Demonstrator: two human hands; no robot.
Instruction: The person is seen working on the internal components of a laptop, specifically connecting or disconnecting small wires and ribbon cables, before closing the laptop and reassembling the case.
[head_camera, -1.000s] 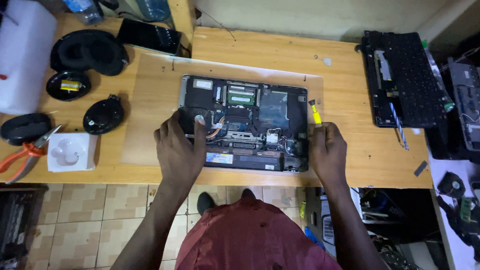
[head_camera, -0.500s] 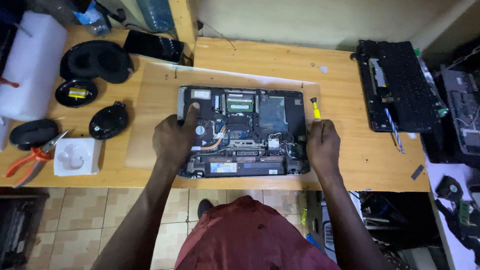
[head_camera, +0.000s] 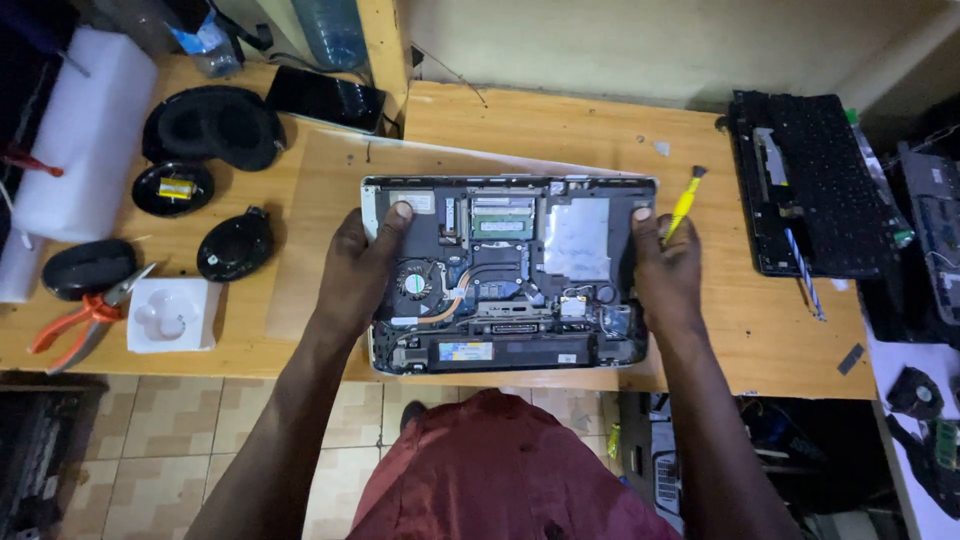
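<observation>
Presently the opened laptop base (head_camera: 505, 275) lies flat near the front edge of the wooden tabletop (head_camera: 560, 125), its bottom cover off and its fan, copper heat pipe, memory module and boards exposed. The left hand (head_camera: 362, 270) is closed on the left edge, thumb laid over the far-left corner; the right hand (head_camera: 668, 272) is closed on the right edge, thumb at the far-right corner. Both grips are thus holding the chassis by its rim.

Judgement: the unit appears rigid and moderately weighty, with a smooth casing that may slide on the wood. The exposed circuitry is fragile; hold is best taken at the side rims, clear of the fan and boards.

Just right of the right hand lies a yellow-handled screwdriver (head_camera: 684, 203). Further right sits a detached black keyboard panel (head_camera: 810, 185). To the left are a white block (head_camera: 168, 315), orange-handled pliers (head_camera: 85, 318), a black mouse (head_camera: 88, 267) and black round pads (head_camera: 213, 127)
</observation>
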